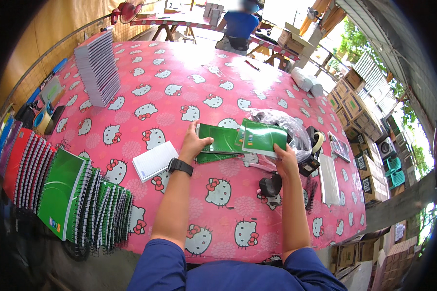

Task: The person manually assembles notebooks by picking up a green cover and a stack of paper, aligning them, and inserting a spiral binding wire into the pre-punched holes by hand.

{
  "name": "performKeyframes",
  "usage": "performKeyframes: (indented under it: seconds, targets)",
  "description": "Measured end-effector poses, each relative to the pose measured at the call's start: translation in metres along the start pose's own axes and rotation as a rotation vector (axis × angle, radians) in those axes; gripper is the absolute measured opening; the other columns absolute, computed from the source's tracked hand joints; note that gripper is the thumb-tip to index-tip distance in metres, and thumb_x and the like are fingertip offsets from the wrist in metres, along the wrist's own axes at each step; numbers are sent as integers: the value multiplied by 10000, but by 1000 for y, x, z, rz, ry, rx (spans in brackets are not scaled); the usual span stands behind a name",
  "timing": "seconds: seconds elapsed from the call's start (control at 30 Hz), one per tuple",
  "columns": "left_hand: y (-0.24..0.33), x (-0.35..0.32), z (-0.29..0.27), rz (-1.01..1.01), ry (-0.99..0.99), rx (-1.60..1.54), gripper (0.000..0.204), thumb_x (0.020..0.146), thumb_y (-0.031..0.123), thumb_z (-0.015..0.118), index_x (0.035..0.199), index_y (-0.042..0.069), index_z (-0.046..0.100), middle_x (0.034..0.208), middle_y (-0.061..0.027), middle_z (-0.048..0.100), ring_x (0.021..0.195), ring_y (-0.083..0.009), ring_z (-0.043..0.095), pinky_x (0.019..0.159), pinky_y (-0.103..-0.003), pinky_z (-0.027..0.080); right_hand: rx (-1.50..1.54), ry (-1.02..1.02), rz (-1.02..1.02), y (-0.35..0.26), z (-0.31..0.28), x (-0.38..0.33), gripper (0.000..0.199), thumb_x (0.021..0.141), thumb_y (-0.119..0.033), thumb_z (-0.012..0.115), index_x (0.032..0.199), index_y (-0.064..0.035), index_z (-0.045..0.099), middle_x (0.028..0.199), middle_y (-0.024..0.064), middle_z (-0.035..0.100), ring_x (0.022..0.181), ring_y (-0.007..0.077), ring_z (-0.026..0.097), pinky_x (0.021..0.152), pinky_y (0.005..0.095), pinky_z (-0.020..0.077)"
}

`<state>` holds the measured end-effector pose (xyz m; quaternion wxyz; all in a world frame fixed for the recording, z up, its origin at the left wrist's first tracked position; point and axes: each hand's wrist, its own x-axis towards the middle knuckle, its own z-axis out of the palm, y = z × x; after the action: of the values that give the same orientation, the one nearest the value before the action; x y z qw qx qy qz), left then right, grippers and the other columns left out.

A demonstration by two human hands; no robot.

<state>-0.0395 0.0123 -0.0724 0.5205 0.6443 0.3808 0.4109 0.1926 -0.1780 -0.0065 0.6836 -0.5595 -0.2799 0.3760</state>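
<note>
Over the middle of the table, my left hand grips the left end of some green notebook covers, thumb on top. More green shows beneath them. My right hand pinches the lower right corner of another green cover, which overlaps the first ones. Whether pages lie under the covers I cannot tell. Left of my left wrist lies an open spiral notepad with white pages. A crumpled clear plastic bag and a black tape dispenser are beside my right hand. A rounded black object sits by my right forearm.
Spiral notebooks, green and red, stand stacked at the left edge. A tall book stack rises at the far left. Clear plastic sleeves lie at right. Cartons are piled beyond. A person in blue is at the back.
</note>
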Motion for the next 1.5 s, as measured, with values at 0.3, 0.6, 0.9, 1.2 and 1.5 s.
performKeyframes:
  seconds: [0.3,0.6,0.9,1.2,1.5]
  targets:
    - [47,50,13,205,-294,757,798,721,435,698,1362,55,411,1373,-216,419,1266,-335,415,1062,-426,317,464,-525,365,50,31,-120,486,885,-38,583,1333,-3,397,1183,99,576,1052,184,592,916,323,487]
    - [60,28,8,-160,-732,952,1071,515,682,780,1193,-91,479,1075,-262,606,1046,-337,595,871,-383,478,637,-430,443,70,28,-120,412,914,-78,560,1299,-45,415,1217,122,548,1081,246,580,847,454,534]
    - [33,13,6,-360,-822,703,898,510,536,851,1145,-16,536,1015,-158,632,853,-221,643,708,-310,501,467,-261,406,76,48,-121,440,899,-57,579,1275,-57,351,1200,114,520,1052,243,583,811,451,546]
    - [55,-11,30,-350,-548,511,591,667,291,842,1093,-3,557,803,-41,623,615,-111,591,539,-252,450,512,-253,423,83,43,-116,420,886,-46,589,1252,-52,384,1145,111,549,984,244,609,767,444,555]
    - [55,-9,31,-564,-736,235,487,724,251,794,1099,17,590,926,-53,654,712,-94,598,564,-258,460,546,-292,422,81,43,-119,458,891,-46,582,1293,-42,362,1190,121,532,996,251,603,774,447,546]
